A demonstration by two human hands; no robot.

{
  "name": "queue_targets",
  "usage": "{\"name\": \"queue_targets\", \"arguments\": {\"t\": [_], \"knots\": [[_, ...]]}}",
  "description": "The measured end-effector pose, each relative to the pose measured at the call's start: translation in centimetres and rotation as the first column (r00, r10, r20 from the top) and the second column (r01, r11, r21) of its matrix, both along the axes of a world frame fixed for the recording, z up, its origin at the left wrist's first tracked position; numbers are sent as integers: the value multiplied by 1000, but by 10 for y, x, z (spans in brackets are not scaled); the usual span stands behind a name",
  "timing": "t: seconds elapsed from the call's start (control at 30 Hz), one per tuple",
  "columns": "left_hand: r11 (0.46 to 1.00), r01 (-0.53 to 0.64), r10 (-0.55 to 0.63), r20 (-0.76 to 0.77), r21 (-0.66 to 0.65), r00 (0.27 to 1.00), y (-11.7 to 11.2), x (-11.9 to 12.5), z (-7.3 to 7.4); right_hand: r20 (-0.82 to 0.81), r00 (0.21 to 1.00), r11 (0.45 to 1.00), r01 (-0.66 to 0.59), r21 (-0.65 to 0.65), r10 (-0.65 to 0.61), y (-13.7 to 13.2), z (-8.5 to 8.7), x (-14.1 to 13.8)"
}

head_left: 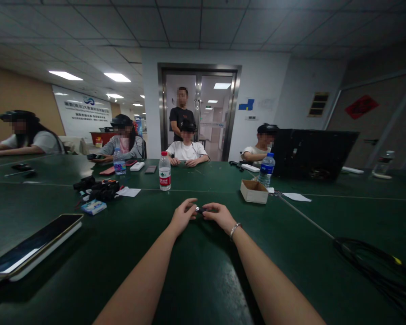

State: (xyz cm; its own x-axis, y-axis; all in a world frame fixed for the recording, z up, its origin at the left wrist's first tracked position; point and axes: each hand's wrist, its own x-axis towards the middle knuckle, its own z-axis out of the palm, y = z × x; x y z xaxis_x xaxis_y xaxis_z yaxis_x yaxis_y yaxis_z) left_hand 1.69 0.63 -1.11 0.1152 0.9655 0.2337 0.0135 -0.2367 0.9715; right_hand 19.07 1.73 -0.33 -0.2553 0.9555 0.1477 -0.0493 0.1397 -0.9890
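Both of my hands meet over the middle of the green table point(203, 271). Between them is a small dark object with a silver end point(199, 210); its exact kind is too small to make out. My left hand point(183, 215) pinches the silver end with thumb and fingers. From the other side, my right hand point(219, 216) has its fingertips closed on the dark end. A metal bracelet point(235, 231) circles my right wrist. The fingers partly cover the object.
A red-capped water bottle point(165, 174) stands beyond my hands. To the right are an open cardboard box point(254, 193), a blue-labelled bottle point(266, 170), a monitor point(313, 153) and coiled cable point(375, 262). A phone point(34, 246) lies at left. Several people sit around the table.
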Motion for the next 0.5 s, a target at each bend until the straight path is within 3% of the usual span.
{"name": "queue_targets", "arguments": {"t": [0.13, 0.33, 0.43, 0.5], "knots": [[995, 89, -87, -50, 38, 995, -3, -2, 2, 3, 1000, 1000, -2, -9, 2, 1, -3, 1], [1000, -11, 10, -112, -2, 994, 3, 1, -3, 36, 999, 1000, 0, 25, -1, 4, -6, 0], [998, -31, 30, -27, -51, 999, 4, 0, -2, 50, 999, 1000, 3, 27, -5, 3, -5, 1], [999, 16, -14, 47, -44, 999, 3, -1, 0, 52, 999, 1000, 13, 20, -14, 2, -5, 3]]}}
